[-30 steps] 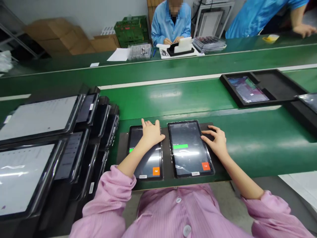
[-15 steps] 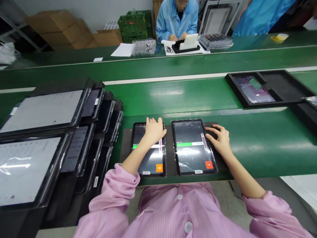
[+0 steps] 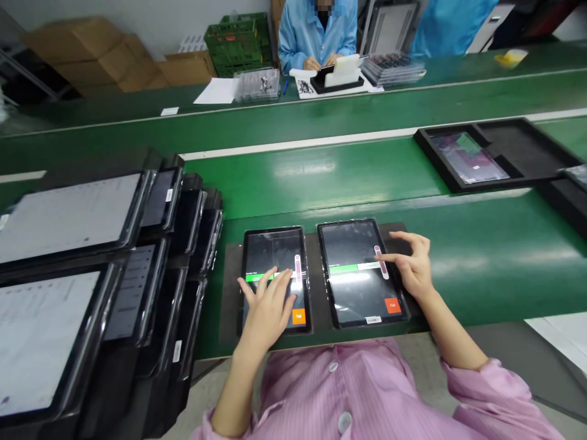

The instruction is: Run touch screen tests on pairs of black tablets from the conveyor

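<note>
Two tablets lie side by side on a dark mat [image 3: 233, 287] at the front edge of the green bench. Over the lower half of the left tablet [image 3: 270, 247] is my left hand [image 3: 266, 305], fingers spread and holding nothing. My right hand [image 3: 415, 266] is at the right side of the right tablet [image 3: 351, 244], one finger stretched to the pink slider on its screen, the others apart. Both screens show a green bar, a pink slider and an orange or red button. Whether the left fingertips touch the glass, I cannot tell.
Stacked tablets in dark trays [image 3: 110, 244] stand close on the left. At the right, a black foam tray [image 3: 513, 143] holds a wrapped device. Across the bench a person in blue [image 3: 316, 36] works at a black-and-white stand [image 3: 337, 76]. Green crates [image 3: 233, 43] are behind.
My left hand has drawn back from the left tablet's top edge to its lower half, fingers spreading. My right hand's finger has moved from the right tablet's edge onto its screen.
</note>
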`<state>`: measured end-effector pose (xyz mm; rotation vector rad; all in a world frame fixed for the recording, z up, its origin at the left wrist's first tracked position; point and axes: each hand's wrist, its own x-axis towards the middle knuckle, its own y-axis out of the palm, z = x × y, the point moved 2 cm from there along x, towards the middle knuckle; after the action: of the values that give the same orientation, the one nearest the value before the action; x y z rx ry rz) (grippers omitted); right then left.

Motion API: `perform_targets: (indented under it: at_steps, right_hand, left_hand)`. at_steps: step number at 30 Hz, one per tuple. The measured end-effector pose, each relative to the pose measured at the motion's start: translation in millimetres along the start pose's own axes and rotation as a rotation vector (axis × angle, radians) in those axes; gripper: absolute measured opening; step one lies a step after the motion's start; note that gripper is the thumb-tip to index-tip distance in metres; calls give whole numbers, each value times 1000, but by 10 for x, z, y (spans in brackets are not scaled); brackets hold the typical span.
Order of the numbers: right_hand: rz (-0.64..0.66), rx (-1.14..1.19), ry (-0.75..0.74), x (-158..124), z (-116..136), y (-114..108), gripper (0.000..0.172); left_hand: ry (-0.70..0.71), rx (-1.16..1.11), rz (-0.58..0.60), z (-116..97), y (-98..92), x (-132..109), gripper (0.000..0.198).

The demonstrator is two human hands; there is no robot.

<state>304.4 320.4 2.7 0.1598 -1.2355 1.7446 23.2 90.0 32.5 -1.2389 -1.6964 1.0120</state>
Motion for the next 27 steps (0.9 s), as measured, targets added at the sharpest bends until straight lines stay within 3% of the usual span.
perform_targets:
  at_steps: [6,12,17,20,23,27]
  right_hand:
    - [-107,10,130,-62,-86,-56,59]
    - [-131,-9,119,-56,-71,-37,59]
    - [-186,0,179,-80,-71,-67,61]
    - [-192,17,237,-85,-87,-71,61]
    - [-162,18,284,-78,-111,-67,60]
    - [-29,-97,343,-182,-169,-91,58]
  left_hand:
    - [-67,1,-187,174,-53,-146,40]
    - [-21,10,-24,156,-72,-132,52]
    - [-226,66,-273,347,-151,-292,57]
    - [-273,78,-293,489,-133,-481,62]
    - [-237,67,-222,497,-81,-658,81]
    - [-297,82,-109,414,-25,-810,124]
